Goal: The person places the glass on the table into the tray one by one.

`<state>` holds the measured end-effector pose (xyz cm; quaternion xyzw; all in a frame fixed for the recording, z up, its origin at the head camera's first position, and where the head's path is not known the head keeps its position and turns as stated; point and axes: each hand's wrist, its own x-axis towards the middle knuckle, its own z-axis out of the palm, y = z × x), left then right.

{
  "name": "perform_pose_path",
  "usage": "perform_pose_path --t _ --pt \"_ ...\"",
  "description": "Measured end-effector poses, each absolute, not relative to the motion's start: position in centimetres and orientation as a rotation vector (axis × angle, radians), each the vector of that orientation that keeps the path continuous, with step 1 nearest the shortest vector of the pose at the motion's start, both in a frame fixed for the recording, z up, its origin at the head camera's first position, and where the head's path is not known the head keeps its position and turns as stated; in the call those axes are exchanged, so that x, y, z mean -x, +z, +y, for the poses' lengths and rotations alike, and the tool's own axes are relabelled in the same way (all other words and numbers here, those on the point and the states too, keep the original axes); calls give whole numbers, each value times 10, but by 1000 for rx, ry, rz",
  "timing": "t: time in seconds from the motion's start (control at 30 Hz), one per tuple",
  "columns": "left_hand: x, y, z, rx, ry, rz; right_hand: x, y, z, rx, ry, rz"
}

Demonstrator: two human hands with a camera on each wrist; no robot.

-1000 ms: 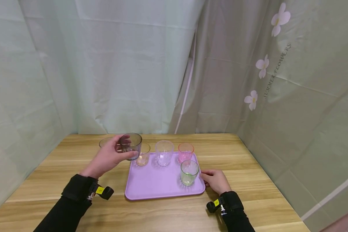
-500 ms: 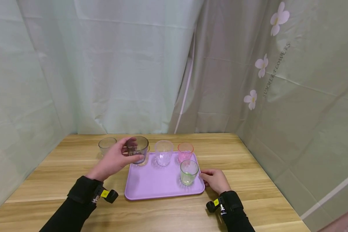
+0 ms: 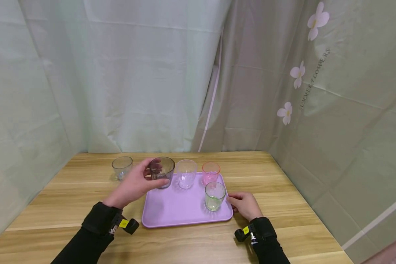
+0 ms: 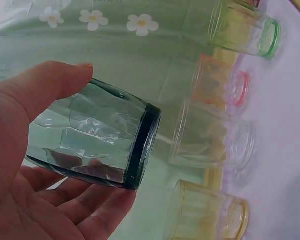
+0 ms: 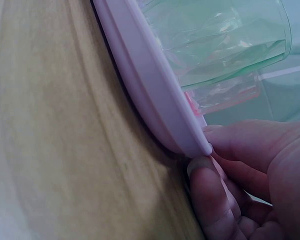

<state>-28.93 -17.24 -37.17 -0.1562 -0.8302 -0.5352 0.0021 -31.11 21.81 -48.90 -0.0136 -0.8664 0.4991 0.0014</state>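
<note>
My left hand point(image 3: 135, 185) grips a smoky dark glass point(image 3: 162, 172), thumb on one side and fingers round the other. It holds the glass upright above the back left of the purple tray point(image 3: 171, 216). A yellow glass point(image 4: 207, 210) stands there on the tray, hidden behind the dark one in the head view. Along the back of the tray stand a clear glass point(image 3: 186, 176) and a pink glass point(image 3: 211, 174). A green glass point(image 3: 215, 198) is at the tray's right side. There my right hand point(image 3: 245, 205) pinches the tray's rim between thumb and fingers.
Another clear greyish glass point(image 3: 122, 168) stands on the wooden table point(image 3: 267, 176), left of the tray and behind my left arm. Pale curtains point(image 3: 135, 80) hang behind and beside the table.
My left hand has carried the dark glass to the right and slightly down, over the tray's back left corner. My right hand has kept its place on the rim.
</note>
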Motion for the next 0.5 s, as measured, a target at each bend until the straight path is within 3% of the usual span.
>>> perform_pose_path --t 0.5 --pt "286 -379 -161 513 -1785 -2564 311 -488 218 47 1563 -2723"
